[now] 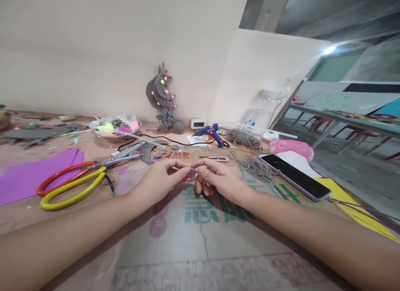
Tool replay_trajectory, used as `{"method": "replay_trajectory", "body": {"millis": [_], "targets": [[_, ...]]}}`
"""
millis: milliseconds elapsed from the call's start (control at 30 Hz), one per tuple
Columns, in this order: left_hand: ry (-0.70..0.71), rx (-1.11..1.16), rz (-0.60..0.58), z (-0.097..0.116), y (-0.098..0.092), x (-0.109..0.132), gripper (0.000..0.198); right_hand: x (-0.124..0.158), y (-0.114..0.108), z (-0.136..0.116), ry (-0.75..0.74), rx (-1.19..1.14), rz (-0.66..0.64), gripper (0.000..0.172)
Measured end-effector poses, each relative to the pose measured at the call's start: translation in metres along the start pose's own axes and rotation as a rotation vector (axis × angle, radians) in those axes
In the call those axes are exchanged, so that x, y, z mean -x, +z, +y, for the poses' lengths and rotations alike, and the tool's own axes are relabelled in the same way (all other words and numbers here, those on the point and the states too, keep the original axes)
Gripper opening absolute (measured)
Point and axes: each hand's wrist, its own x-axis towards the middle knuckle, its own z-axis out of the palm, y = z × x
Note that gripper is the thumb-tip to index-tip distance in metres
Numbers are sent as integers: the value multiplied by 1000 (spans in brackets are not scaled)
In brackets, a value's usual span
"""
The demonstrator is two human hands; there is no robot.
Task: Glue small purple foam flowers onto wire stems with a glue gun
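Observation:
Over a printed, plastic-covered board (181, 249), both hands meet at a small purple piece (192, 172), perhaps foam or felt; its exact kind is too small to tell. My left hand (170, 174) pinches it between thumb and fingertips. From the other side my right hand (215, 178) closes thumb and forefinger at its edge, the other fingers curled beneath. A thin grey strand (205, 243) lies on the board below the hands. Just beyond them are a pink craft knife (218, 159) and several little purple pieces (158, 156).
Red-and-yellow-handled scissors (75, 199) and purple sheets (34, 174) lie left. A blue glue gun (215, 136) with its black cord sits behind, near grey yarn (258, 169). A phone (295, 176) rests right. A grey moon-shaped decoration (162, 95) stands against the wall.

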Motion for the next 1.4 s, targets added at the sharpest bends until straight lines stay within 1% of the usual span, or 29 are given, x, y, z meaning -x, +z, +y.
{"method": "replay_trajectory", "body": {"millis": [200, 367, 567, 700, 833, 967, 1167, 1333, 1400], "targets": [[17, 11, -2, -1, 0, 0, 21, -1, 2, 3, 14, 18, 1, 22], [24, 10, -9, 0, 0, 1, 21, -1, 4, 1, 35, 48, 30, 20], [51, 68, -51, -6, 1, -1, 26, -2, 5, -1, 49, 30, 53, 19], [41, 125, -57, -11, 2, -5, 24, -2, 5, 1, 49, 31, 59, 20], [65, 235, -153, -15, 6, -8, 22, -2, 5, 1, 53, 30, 83, 21], [66, 274, -126, -13, 8, -8, 26, -2, 5, -1, 50, 28, 117, 23], [48, 137, -81, -7, 8, -4, 19, -6, 3, 6, 8, 17, 102, 23], [41, 123, -38, -8, 7, -6, 19, -4, 1, 7, -60, 30, 79, 30], [54, 113, -19, -7, 7, -5, 19, -1, 1, 4, -92, 64, 99, 31]]}}
